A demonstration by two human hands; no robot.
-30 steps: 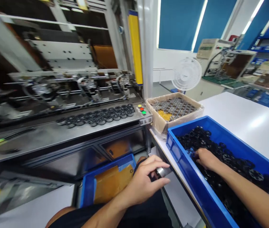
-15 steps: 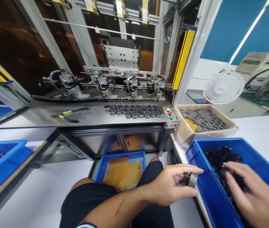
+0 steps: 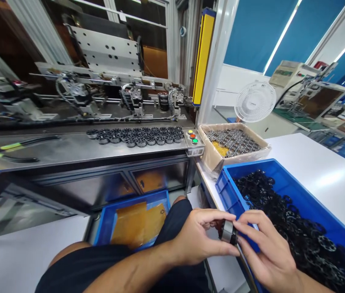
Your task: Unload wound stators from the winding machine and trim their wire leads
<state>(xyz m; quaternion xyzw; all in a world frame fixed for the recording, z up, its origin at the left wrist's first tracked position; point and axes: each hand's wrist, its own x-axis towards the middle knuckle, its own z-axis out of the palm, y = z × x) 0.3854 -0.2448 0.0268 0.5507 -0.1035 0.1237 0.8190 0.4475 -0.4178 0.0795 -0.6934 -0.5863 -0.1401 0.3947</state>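
Note:
My left hand (image 3: 198, 240) and my right hand (image 3: 265, 252) meet over my lap, both pinching a small round part (image 3: 228, 232) with a metal ring and a black face. They hold it just in front of the near left corner of a blue bin (image 3: 225, 189) filled with several black ring-shaped parts (image 3: 288, 215). A row of similar round parts (image 3: 136, 136) lies on the steel machine shelf (image 3: 68, 148) ahead.
A cardboard box (image 3: 213, 156) of grey parts stands behind the blue bin on the white table (image 3: 322, 171). Coloured buttons (image 3: 192, 136) sit at the shelf's right end, pliers (image 3: 10, 150) at its left. A blue tray (image 3: 107, 221) lies under the shelf. A white fan (image 3: 254, 101) stands behind.
My right hand has come out of the blue bin with a black piece and joined my left hand on the round part. The view has swung back left.

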